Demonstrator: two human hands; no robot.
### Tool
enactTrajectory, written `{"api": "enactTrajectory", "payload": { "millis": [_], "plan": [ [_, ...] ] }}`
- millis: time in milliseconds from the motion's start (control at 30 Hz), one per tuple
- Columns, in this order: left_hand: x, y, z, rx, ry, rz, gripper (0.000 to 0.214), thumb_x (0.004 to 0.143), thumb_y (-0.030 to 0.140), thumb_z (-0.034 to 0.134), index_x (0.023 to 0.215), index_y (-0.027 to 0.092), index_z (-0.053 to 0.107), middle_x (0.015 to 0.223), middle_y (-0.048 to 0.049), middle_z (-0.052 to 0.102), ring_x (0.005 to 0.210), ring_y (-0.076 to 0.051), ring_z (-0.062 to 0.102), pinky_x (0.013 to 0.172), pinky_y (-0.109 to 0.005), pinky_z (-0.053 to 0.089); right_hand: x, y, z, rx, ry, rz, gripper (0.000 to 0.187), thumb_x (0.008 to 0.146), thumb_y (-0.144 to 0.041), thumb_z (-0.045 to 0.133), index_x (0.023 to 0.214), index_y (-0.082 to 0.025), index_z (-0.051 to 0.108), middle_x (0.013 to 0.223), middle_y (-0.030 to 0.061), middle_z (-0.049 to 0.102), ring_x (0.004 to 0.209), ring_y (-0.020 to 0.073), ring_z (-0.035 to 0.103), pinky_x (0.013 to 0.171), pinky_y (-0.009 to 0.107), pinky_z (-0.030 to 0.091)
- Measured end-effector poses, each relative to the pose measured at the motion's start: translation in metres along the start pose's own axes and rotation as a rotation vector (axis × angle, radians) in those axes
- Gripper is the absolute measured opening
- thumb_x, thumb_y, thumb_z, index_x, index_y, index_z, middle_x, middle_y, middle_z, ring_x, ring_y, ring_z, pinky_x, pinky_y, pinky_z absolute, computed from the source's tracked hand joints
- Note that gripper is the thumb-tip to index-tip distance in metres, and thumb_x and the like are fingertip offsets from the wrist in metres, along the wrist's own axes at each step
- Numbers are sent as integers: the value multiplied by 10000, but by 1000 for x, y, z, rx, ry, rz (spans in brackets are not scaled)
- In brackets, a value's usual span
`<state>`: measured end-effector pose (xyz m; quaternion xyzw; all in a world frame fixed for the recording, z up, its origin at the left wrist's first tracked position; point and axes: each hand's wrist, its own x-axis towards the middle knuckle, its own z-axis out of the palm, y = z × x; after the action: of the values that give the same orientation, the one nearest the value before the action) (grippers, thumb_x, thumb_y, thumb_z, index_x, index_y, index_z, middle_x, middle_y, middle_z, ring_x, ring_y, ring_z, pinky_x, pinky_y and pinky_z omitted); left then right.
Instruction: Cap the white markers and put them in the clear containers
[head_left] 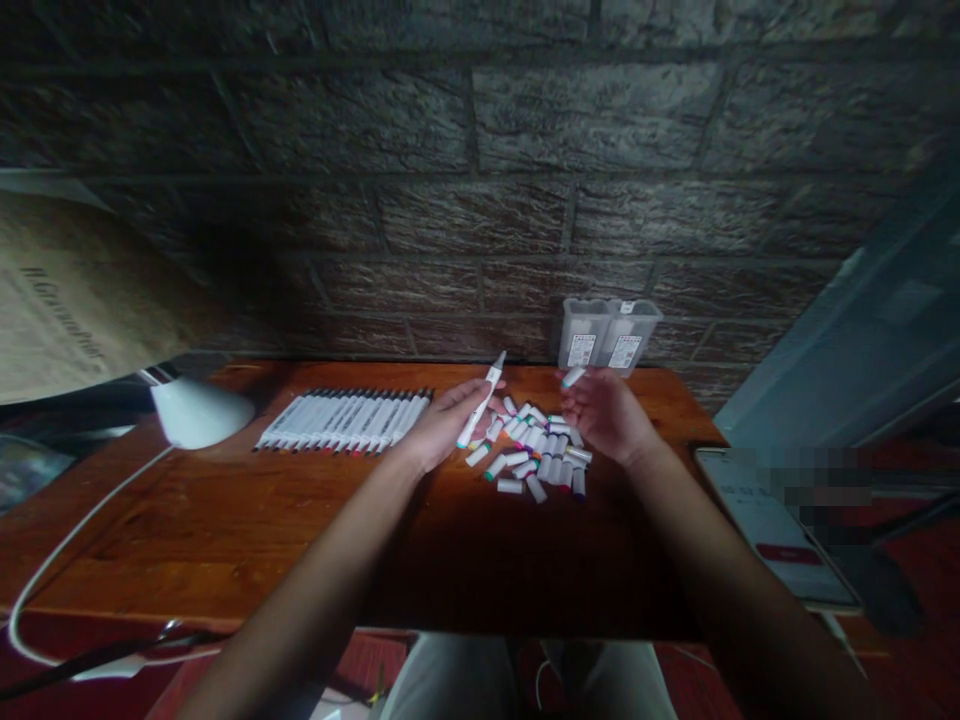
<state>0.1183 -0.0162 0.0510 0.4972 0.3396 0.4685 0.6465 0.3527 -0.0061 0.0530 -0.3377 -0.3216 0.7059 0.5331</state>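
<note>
Here, the left hand (444,418) clamped its fingers around a marker (478,408), grey end bare, beside the loose caps (511,486), while the right hand (609,416) apparently pinched a white cap (574,377). Cap handling seemed in progress; joining the two would have called for aligning their ends.

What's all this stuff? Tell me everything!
Held marker: 1, white, in left hand
Held cap: 1, white, in right hand
Loose caps: many, white, coloured ends, centre
Row of markers: over ten, white, table's left
Container: one or two, clear, by wall
Cone: 1, white, table's left
Lettered object: 1, tan, far left
Cord: 1, white, left
Screen device: 1, pale, table's right
Table: 1, brown, beneath hands
Wall: 1, grey, behind table
Panel: 1, blue, right
Floor: 1, red, below
Legs: 2, pale-clothed, below table
Left hand: 1, bare, above table
Right hand: 1, bare, above table
</note>
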Motion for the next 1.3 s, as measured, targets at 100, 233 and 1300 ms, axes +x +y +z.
{"api": "enactTrajectory", "payload": {
  "millis": [100, 233, 1300],
  "plan": [
    [0, -2, 0, 114, -35, 33, 438, 828, 474, 700, 1156, 187, 656, 758, -17, 659, 417, -30, 357, 400, -189, 236, 1, -2, -3, 55, -17, 22, 224, 800, -424, 619, 834, -210, 676, 632, -5, 605, 527, 118, 488, 512, 239, 439],
    [0, -5, -1, 158, -56, 22, 474, 854, 514, 651, 1185, 175, 655, 701, -5, 616, 421, -35, 319, 405, -199, 206, 3, 1, -4, 136, 18, 55, 283, 740, -439, 757, 747, -200, 605, 602, -49, 561, 453, 60, 408, 446, 183, 380],
    [1, -17, -4, 707, 16, 388, 333, 829, 403, 703, 1088, 195, 732, 1027, -59, 759, 895, -179, 684, 824, -264, 507, 6, 19, -1, -433, 19, -386, 483, 782, -610, 689, 574, -198, 547, 521, -45, 453, 475, 82, 349, 476, 258, 247]
  ]
}}
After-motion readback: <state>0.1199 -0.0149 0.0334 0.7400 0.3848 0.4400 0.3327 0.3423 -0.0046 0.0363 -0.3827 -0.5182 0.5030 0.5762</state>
